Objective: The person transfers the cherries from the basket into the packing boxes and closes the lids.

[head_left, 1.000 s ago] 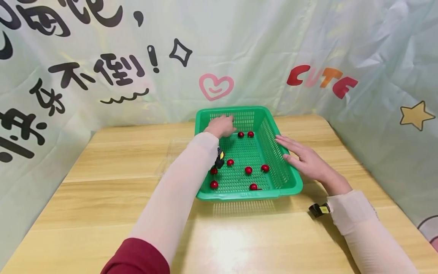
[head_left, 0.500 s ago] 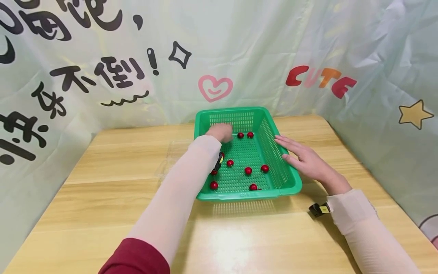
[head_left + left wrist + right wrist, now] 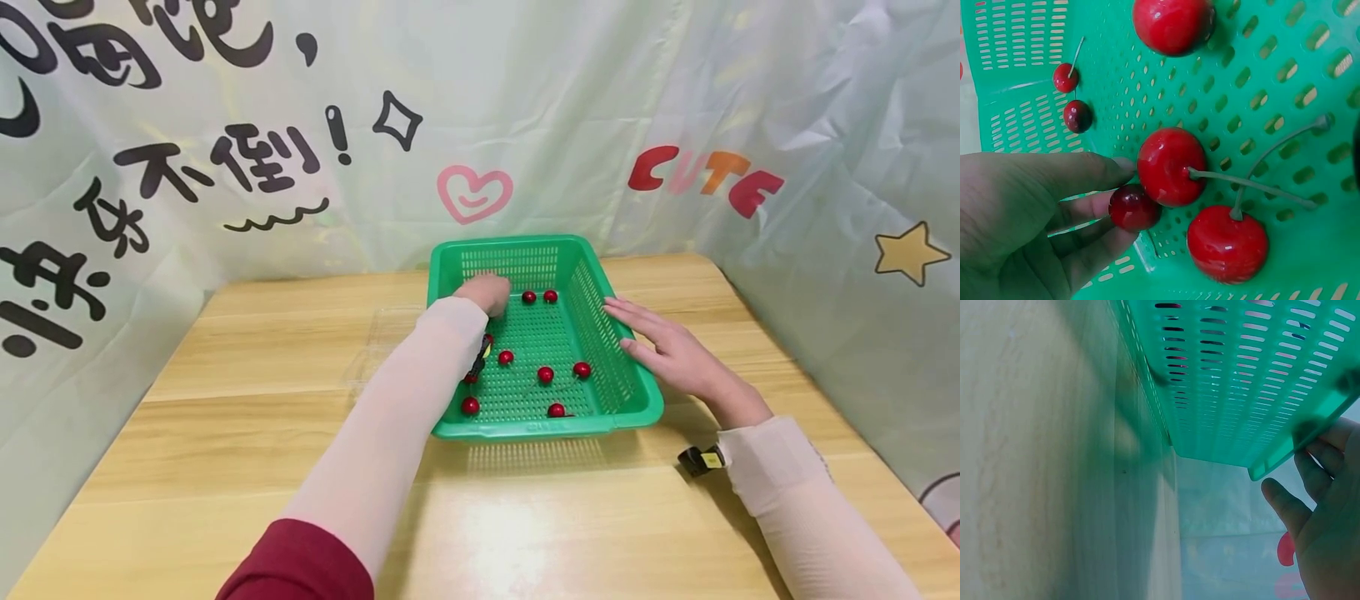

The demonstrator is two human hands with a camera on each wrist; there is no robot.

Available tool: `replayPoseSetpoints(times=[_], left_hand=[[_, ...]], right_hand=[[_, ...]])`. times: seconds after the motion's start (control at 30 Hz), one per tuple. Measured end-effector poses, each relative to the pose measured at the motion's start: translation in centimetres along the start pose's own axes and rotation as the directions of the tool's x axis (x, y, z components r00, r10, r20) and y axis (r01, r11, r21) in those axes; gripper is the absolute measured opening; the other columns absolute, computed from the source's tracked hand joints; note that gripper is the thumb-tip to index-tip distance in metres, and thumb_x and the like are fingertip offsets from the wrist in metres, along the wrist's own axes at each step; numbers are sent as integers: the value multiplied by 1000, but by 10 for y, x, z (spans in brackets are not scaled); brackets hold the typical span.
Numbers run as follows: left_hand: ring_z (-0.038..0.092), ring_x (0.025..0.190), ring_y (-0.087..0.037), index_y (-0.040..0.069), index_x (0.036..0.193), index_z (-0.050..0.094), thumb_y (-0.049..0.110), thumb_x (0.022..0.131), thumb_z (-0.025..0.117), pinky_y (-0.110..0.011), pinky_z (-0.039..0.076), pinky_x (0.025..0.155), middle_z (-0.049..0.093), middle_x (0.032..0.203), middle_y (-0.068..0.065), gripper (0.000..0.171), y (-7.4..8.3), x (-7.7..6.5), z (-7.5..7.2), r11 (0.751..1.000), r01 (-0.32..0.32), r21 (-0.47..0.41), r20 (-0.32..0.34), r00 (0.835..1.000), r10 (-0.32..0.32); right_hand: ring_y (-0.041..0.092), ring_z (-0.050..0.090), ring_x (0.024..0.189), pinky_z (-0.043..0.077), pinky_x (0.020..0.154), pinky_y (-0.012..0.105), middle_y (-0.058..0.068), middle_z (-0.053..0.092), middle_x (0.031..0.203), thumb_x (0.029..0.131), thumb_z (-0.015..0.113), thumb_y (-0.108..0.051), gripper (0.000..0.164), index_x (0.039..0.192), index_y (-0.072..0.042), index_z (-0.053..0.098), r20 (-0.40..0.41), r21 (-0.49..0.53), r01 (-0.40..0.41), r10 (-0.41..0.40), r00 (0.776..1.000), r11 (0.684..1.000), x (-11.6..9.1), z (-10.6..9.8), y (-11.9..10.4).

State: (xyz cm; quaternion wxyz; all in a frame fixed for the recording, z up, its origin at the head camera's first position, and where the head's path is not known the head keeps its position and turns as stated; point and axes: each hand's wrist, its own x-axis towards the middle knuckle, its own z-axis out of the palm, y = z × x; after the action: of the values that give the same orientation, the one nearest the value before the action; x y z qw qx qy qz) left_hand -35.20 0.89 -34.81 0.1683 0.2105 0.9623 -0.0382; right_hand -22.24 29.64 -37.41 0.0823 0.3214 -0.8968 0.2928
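Note:
My left hand is down inside a green plastic basket, near its far left corner. In the left wrist view its thumb and fingers pinch a dark red cherry, whose thin stem shows below. Just in front of that are two brighter cherries with long green stems, the upper cherry overlapping the pinched one and the lower cherry beside it. My right hand rests on the basket's right rim with its fingers fairly straight. The right wrist view shows those fingertips at the rim.
Several more cherries lie spread over the basket floor, among them a cherry near the front and another cherry at the back. A clear plastic container stands left of the basket on the wooden table. A printed cloth hangs behind.
My left hand has lowered from near the back wall of the basket toward its floor, its fingers going out of sight in the head view. The right hand stays on the rim.

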Motion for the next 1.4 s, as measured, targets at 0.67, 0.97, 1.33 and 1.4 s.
replayPoseSetpoints(times=[0.67, 0.97, 1.33, 1.4], left_hand=[[47, 92, -21, 6, 121, 63, 10, 94, 65, -32, 42, 69, 55, 131, -12, 28, 3, -7, -8, 998, 61, -33, 115, 992, -57], [53, 95, -21, 3, 119, 63, 6, 94, 61, -32, 46, 78, 59, 127, -13, 25, 8, -11, -8, 1000, -16, 0, 12, 1000, 16], [55, 111, -23, 8, 130, 58, 15, 93, 67, -32, 48, 84, 53, 137, -11, 39, 8, -21, -15, 997, -71, 31, -96, 993, 74], [56, 111, -23, 8, 126, 60, 18, 93, 67, -34, 49, 87, 56, 133, -10, 35, 7, -24, -18, 994, -94, 61, -117, 988, 101]], right_hand=[[35, 26, 143, 27, 105, 64, 9, 33, 156, 99, 56, -18, 55, 151, -13, 39, 1, -10, 6, -6, 1000, 1000, 0, 0, 1], [35, 28, 142, 29, 104, 65, 10, 33, 156, 99, 57, -17, 55, 150, -11, 39, 7, -24, 14, -14, 1000, 1000, 0, 0, 1], [35, 27, 143, 28, 103, 66, 9, 32, 156, 99, 57, -19, 55, 150, -10, 39, 21, -31, -8, 8, 1000, 999, 0, -1, -1], [35, 28, 142, 28, 103, 66, 9, 32, 156, 99, 57, -19, 56, 150, -10, 39, 20, -34, -13, 13, 1000, 999, 0, -1, -2]])
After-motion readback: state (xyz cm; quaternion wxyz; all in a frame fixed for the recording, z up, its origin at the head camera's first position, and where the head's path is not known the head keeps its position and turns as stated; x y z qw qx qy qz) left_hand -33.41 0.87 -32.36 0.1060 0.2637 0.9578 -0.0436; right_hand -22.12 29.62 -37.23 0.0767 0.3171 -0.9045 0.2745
